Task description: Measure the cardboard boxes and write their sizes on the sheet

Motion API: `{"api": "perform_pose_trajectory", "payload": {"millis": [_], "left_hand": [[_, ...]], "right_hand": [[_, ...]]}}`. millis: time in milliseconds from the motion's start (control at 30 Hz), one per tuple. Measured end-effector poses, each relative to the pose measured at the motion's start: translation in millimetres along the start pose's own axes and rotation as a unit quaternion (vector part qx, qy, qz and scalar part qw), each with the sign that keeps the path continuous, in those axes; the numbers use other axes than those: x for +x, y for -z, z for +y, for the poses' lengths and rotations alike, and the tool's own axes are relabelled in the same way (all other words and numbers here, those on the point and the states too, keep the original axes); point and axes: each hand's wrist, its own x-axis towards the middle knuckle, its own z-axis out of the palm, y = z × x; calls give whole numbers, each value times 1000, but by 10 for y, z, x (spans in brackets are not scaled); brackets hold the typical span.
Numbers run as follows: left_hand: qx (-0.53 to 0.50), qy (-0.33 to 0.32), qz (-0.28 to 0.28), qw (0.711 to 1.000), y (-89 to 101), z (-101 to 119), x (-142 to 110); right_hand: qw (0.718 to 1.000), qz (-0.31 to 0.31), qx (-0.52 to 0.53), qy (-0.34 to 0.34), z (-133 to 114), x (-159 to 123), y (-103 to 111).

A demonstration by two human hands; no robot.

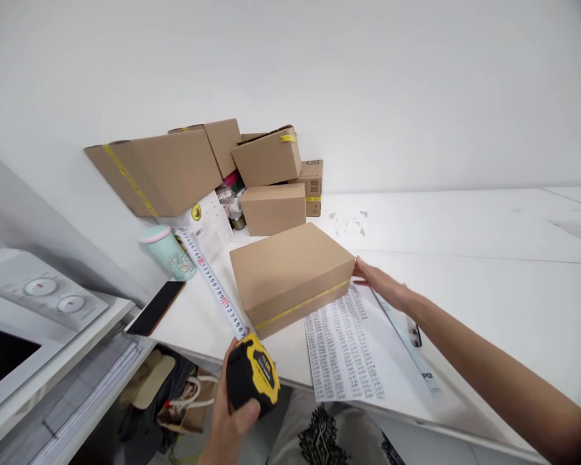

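Note:
A closed cardboard box [290, 271] sealed with yellow tape lies on the white table [465, 271]. My left hand [230, 420] is wrapped round a black and yellow tape measure [252, 378] at the table's front edge. Its white blade [210, 281] runs out along the box's left side toward the wall. My right hand [382, 284] rests against the box's right end, fingers stretched flat on it.
Several cardboard boxes [271, 158] are stacked against the wall at the back. A mint green cup [168, 252] and a black phone [155, 307] lie left of the blade. A printed sheet [348, 349] and a pen [414, 332] lie by the box. Bags sit under the table.

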Motion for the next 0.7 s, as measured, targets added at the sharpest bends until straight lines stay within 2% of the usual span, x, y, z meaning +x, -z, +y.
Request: {"api": "perform_pose_trajectory", "payload": {"millis": [67, 100, 200, 300, 367, 433, 500, 567, 633, 700], "left_hand": [[-3, -37, 23, 999, -55, 68, 42], [-1, -50, 20, 999, -92, 134, 82], [26, -102, -36, 994, -206, 453, 280], [55, -160, -98, 981, -349, 836, 553], [57, -168, -116, 977, -481, 1025, 716], [56, -169, -123, 976, -625, 1113, 794], [56, -167, -131, 976, -757, 1093, 742], [42, -146, -148, 977, -869, 989, 557], [16, -86, -174, 981, -976, 851, 297], [-3, -16, -209, 978, -1098, 731, 47]], "right_hand": [[998, -54, 0, 28, -35, -180, -98], [997, -53, -11, 47, -116, -229, -131], [993, 23, -77, 89, -493, -231, -133], [975, 119, -167, 89, -815, -81, -48], [963, 150, -212, 67, -909, 59, 1], [963, 146, -226, 33, -924, 197, 25], [963, 130, -235, 12, -915, 311, 31], [958, 125, -258, 26, -930, 402, 30], [949, 143, -272, 66, -994, 486, 29], [952, 163, -235, 112, -1095, 586, 21]]}}
